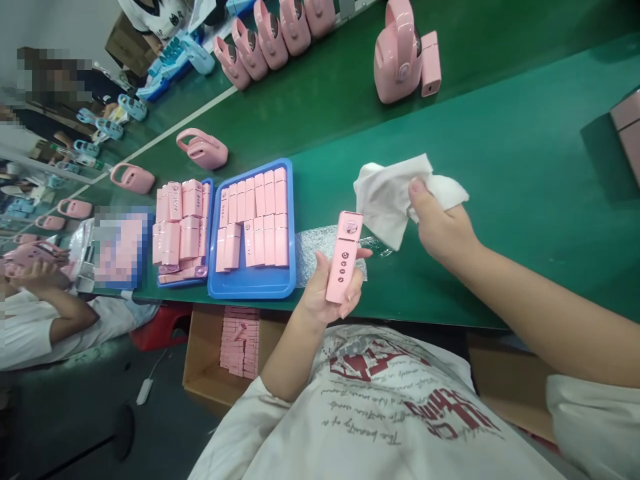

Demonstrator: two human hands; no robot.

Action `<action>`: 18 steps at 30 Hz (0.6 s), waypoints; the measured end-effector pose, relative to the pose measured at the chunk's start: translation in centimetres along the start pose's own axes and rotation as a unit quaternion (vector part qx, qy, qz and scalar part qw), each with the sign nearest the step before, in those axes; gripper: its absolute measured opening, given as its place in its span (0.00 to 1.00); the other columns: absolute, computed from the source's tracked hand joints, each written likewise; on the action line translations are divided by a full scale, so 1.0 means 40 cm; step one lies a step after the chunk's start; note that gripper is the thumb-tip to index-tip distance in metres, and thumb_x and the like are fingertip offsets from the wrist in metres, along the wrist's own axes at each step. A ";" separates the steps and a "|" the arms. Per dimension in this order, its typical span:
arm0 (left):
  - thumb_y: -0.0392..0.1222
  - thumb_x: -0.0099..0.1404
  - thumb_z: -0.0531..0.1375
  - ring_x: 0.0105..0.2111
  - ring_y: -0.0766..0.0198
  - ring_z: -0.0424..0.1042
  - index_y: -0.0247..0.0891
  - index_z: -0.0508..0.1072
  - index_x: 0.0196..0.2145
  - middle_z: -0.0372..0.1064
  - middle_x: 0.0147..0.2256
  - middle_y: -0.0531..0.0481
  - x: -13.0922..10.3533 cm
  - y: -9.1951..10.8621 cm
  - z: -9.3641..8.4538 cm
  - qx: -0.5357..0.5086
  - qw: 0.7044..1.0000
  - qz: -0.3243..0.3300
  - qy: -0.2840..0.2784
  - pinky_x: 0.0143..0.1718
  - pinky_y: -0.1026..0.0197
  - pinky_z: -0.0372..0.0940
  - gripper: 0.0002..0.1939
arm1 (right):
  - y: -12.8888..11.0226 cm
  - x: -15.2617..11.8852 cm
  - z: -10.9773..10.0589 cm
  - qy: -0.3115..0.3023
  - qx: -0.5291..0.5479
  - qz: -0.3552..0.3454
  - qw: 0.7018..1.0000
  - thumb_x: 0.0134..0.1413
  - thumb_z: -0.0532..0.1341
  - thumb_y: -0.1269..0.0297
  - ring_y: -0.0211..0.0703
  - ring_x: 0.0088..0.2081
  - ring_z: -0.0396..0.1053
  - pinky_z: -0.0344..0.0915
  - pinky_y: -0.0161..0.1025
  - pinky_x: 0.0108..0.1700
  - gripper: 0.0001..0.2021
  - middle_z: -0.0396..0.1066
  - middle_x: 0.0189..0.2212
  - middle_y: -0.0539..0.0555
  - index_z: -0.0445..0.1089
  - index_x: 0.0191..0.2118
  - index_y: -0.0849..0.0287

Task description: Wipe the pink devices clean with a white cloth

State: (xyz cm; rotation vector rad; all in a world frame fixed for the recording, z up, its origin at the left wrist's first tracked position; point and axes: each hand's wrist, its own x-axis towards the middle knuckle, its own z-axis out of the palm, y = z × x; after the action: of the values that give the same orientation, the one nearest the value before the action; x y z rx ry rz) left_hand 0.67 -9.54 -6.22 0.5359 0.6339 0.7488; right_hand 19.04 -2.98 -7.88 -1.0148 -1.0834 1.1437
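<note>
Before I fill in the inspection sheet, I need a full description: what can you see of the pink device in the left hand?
The pink device is a slim, smooth, box-shaped bar, plastic by its look. A seam crosses it near the far end; beyond that sits a shiny emblem, and on the nearer side a row of four dark marks, too small to read. The left hand holds it, marked face toward the camera, far end leaning slightly right.
</note>
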 end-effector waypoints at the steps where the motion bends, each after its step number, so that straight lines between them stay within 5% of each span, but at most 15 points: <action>1: 0.65 0.58 0.59 0.08 0.72 0.57 0.35 0.68 0.48 0.62 0.18 0.57 -0.003 0.002 0.002 -0.008 1.000 0.013 -0.009 0.07 0.70 0.48 0.32 | -0.001 -0.002 0.001 -0.010 -0.007 -0.028 1.000 0.61 0.53 0.47 0.47 0.48 0.71 0.69 0.46 0.53 0.19 0.74 0.39 0.54 0.71 0.40 0.57; 5: 0.56 0.62 0.61 0.10 0.72 0.61 0.37 0.68 0.43 0.69 0.24 0.54 -0.001 0.003 0.003 -0.025 0.999 0.023 -0.016 0.06 0.72 0.49 0.21 | 0.011 -0.035 0.020 -0.108 -0.098 -0.178 0.973 0.65 0.50 0.51 0.48 0.55 0.67 0.64 0.48 0.59 0.19 0.71 0.49 0.58 0.68 0.50 0.58; 10: 0.58 0.55 0.65 0.12 0.72 0.62 0.32 0.68 0.28 0.65 0.19 0.53 0.013 -0.014 -0.016 -0.029 0.996 0.020 0.077 0.08 0.72 0.50 0.23 | 0.028 -0.062 0.037 -0.306 -0.204 -0.404 0.837 0.64 0.52 0.59 0.49 0.64 0.56 0.47 0.55 0.67 0.16 0.66 0.56 0.58 0.69 0.51 0.59; 12: 0.57 0.56 0.64 0.11 0.74 0.59 0.32 0.70 0.31 0.64 0.20 0.54 0.014 -0.016 -0.023 -0.039 0.996 0.004 0.080 0.08 0.72 0.47 0.22 | 0.029 -0.046 0.026 -0.298 -0.212 -0.354 0.861 0.65 0.51 0.61 0.49 0.63 0.57 0.50 0.55 0.66 0.17 0.66 0.56 0.58 0.67 0.54 0.59; 15: 0.59 0.63 0.56 0.12 0.71 0.60 0.31 0.72 0.40 0.63 0.20 0.54 0.010 -0.011 -0.028 -0.048 0.998 -0.010 0.049 0.09 0.70 0.50 0.24 | 0.030 -0.010 0.000 -0.114 -0.127 -0.092 0.981 0.64 0.52 0.51 0.51 0.56 0.66 0.65 0.52 0.58 0.20 0.70 0.51 0.58 0.69 0.51 0.60; 17: 0.58 0.67 0.51 0.13 0.70 0.62 0.30 0.73 0.42 0.61 0.17 0.54 0.008 -0.006 -0.030 -0.045 0.998 0.003 0.033 0.12 0.69 0.54 0.26 | 0.029 0.005 -0.008 -0.026 -0.030 0.045 0.998 0.61 0.52 0.44 0.50 0.50 0.71 0.70 0.48 0.51 0.23 0.73 0.46 0.57 0.70 0.47 0.58; 18: 0.58 0.68 0.49 0.12 0.70 0.61 0.31 0.73 0.44 0.60 0.17 0.54 0.008 -0.004 -0.031 -0.043 0.999 0.006 0.029 0.12 0.69 0.54 0.26 | 0.028 0.007 -0.007 -0.033 0.003 0.072 0.997 0.59 0.52 0.41 0.50 0.48 0.72 0.72 0.48 0.48 0.24 0.73 0.43 0.56 0.71 0.45 0.57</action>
State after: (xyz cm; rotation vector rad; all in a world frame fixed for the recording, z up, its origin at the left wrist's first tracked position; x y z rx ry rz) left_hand 0.04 -9.12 -7.28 0.4397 0.6498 0.8019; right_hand 19.13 -2.58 -8.97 -1.0698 -1.0709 1.3032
